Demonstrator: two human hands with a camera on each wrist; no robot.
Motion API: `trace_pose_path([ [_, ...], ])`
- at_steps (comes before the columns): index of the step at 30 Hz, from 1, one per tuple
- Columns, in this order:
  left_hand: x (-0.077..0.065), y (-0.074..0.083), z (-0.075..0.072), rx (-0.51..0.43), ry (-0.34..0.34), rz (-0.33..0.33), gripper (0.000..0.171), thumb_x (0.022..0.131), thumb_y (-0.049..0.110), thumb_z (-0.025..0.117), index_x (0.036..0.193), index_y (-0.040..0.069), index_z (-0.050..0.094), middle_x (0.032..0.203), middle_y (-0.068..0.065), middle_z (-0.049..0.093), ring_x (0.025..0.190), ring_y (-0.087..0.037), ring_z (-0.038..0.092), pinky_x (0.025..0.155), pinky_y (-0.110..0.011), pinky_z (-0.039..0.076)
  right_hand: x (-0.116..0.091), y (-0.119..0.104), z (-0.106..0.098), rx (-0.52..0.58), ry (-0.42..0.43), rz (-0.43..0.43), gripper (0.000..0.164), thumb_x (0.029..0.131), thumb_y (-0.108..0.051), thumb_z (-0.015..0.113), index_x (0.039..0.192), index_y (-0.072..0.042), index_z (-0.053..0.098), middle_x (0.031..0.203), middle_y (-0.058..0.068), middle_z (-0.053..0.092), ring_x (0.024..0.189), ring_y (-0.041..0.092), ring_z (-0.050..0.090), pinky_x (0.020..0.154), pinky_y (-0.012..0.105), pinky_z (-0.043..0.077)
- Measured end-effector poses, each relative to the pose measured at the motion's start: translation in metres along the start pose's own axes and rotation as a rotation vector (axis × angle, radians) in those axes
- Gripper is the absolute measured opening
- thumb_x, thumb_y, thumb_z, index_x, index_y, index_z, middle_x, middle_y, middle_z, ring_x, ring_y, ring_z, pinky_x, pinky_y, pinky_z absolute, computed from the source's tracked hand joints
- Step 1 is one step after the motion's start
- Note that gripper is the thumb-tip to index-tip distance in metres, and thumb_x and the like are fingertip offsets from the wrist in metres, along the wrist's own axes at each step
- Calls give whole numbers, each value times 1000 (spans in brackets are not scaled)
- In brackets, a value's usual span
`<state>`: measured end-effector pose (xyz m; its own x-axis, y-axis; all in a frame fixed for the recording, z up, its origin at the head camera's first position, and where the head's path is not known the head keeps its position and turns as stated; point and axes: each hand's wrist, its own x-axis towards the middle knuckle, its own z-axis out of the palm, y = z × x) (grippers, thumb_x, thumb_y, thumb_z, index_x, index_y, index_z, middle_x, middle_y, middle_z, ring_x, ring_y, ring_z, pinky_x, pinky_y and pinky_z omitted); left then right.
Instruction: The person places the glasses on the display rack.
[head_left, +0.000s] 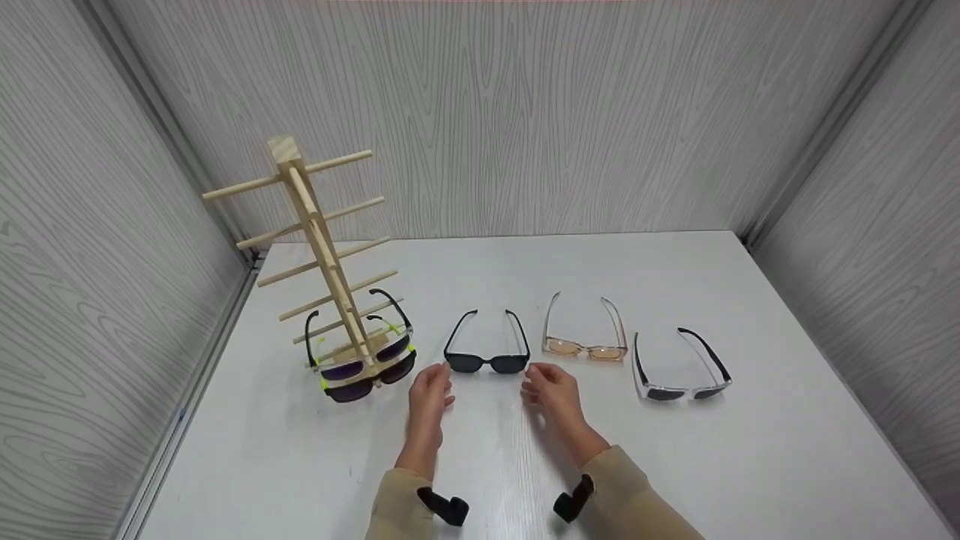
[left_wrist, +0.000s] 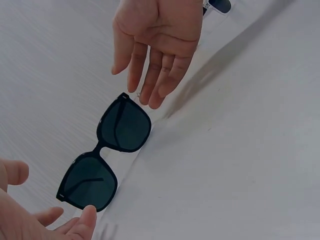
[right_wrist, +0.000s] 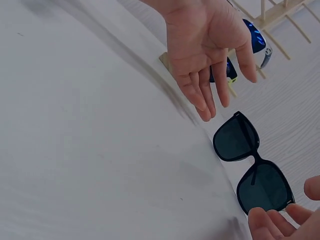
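Note:
Black sunglasses [head_left: 487,364] stand on the white table between the two hands, lenses toward the person, temples unfolded and pointing away. My left hand [head_left: 429,394] is beside their left end, fingers loosely bent and holding nothing. By the right end is my right hand [head_left: 553,390], its fingers also relaxed with nothing in them. In the left wrist view a left fingertip [left_wrist: 89,216] overlaps the lower lens edge of the sunglasses [left_wrist: 100,149]; whether it touches, I cannot tell. The right wrist view likewise has right fingertips [right_wrist: 260,217] overlapping the rim.
A wooden display rack [head_left: 330,255] with several pegs stands at the left, leaning in view. Two pairs of sunglasses [head_left: 351,390] hang on its lowest pegs. Right of centre lie clear-framed glasses with orange lenses [head_left: 606,353] and white-fronted sunglasses with black temples [head_left: 665,394].

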<state>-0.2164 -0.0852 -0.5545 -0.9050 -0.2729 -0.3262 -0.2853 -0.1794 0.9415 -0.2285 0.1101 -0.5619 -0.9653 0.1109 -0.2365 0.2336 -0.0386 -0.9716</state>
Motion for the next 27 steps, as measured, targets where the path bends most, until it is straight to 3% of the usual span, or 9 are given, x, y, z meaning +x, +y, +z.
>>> trace_pose_path([
  [10, 11, 4, 3, 10, 4, -18, 53, 93, 33, 54, 133, -1, 42, 132, -19, 46, 116, -32, 48, 90, -40, 45, 10, -6, 3, 13, 17, 45, 34, 93, -18, 56, 117, 6, 55, 109, 24, 59, 95, 32, 62, 77, 39, 52],
  [14, 17, 4, 4, -17, 8, -11, 50, 93, 30, 55, 130, -2, 45, 128, -19, 49, 115, -33, 47, 89, -41, 44, 15, -7, 3, 7, 16, 79, 34, 93, -19, 56, 117, 4, 56, 109, 21, 60, 93, 29, 61, 75, 36, 52],
  [20, 26, 3, 5, -33, -5, -5, 43, 94, 27, 53, 124, -3, 49, 122, -19, 51, 110, -34, 48, 87, -42, 44, 22, -6, 3, -39, 47, 58, 29, 92, -19, 58, 108, 5, 60, 96, 16, 62, 72, 20, 57, 58, 29, 47],
  [27, 30, 4, 7, -13, -15, -5, 37, 94, 25, 52, 119, -3, 53, 113, -18, 53, 99, -30, 50, 82, -40, 45, 25, -5, 5, 32, 37, 101, 31, 92, -17, 57, 111, 7, 57, 94, 17, 62, 77, 21, 58, 63, 30, 50],
])
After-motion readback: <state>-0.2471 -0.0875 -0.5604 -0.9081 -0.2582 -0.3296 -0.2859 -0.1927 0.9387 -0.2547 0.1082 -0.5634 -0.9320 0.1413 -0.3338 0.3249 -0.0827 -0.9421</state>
